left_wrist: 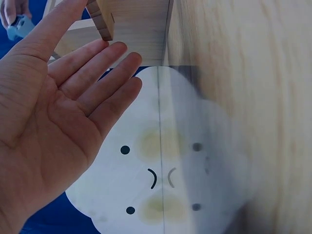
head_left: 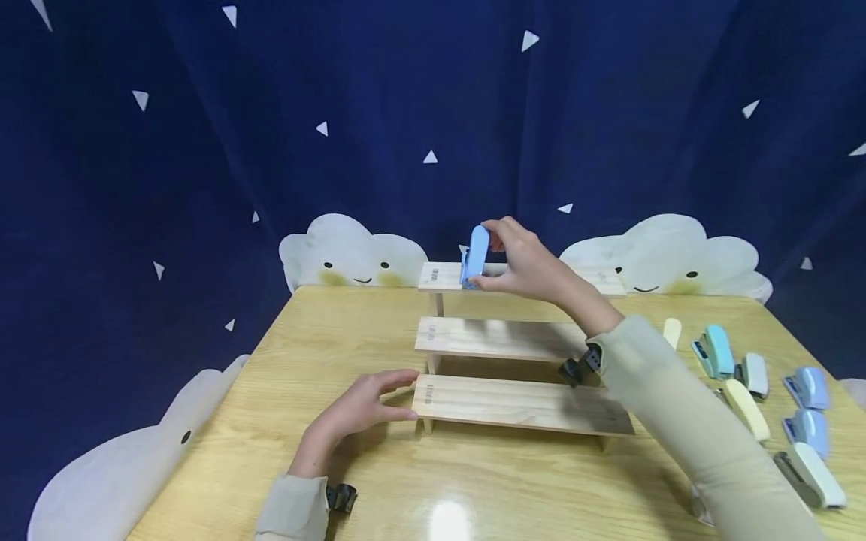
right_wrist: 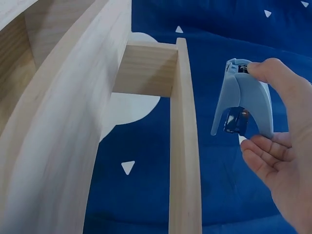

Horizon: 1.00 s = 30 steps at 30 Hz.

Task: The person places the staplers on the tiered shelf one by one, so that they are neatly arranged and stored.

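Pinching blue stapler (head_left: 478,252) in clamped fingers of right hand (head_left: 524,263), just above top tier (head_left: 440,275) of wooden rack (head_left: 487,336), toward left end. Holding left hand (head_left: 358,407) beside lowest tier (head_left: 514,402), thumb and fingers apart. At right on worktop (head_left: 345,323), more staplers (head_left: 746,409).

A light-blue stapler (head_left: 477,254) is held near shelves (head_left: 487,336).

ok so a shelf (head_left: 497,336) is being held up by the table (head_left: 352,323), staplers (head_left: 746,409) being kept to its right, a curtain (head_left: 379,75) being hung behind. One more stapler (head_left: 477,252) is being held by the right hand (head_left: 531,263) near the top step's (head_left: 443,276) left end.
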Motion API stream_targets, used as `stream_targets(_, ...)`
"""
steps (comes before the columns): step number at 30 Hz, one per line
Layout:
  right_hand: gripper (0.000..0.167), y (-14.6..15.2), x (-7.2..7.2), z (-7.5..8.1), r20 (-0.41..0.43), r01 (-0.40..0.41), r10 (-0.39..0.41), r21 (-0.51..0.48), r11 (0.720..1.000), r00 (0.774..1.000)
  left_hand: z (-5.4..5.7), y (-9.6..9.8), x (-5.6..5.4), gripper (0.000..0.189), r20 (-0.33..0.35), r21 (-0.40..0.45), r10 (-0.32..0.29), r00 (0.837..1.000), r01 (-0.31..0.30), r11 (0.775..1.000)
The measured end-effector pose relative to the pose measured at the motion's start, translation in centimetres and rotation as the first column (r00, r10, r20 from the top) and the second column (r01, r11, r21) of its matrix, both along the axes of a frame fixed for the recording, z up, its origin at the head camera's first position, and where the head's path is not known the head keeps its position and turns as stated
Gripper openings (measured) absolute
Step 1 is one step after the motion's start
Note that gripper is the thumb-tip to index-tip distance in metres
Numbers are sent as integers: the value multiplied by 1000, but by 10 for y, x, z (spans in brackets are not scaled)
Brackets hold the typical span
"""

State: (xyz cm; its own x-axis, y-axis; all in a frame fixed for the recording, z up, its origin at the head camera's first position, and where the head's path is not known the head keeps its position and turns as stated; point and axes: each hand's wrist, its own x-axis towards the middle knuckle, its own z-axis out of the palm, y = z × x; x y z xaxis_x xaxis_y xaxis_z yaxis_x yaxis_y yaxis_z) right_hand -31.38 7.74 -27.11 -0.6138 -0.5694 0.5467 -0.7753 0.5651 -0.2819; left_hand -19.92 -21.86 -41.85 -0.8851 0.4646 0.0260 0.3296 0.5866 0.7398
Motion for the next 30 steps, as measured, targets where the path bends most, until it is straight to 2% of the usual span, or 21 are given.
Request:
stream_targets(6,80,-8,-8,-1,20,4,-5,43,999,1000,3,3,-3,69,-5,-4,-7,1000,7,1000)
stream_targets(14,79,-20,-16,-7,50,-7,3,82,997,999,4,4,-1,68,11,-2,-7,1000,7,1000)
stream_targets(30,81,-36,-21,-6,137,5,-23,126,992,990,4,-2,1,68,18,-8,8,1000,-7,1000)
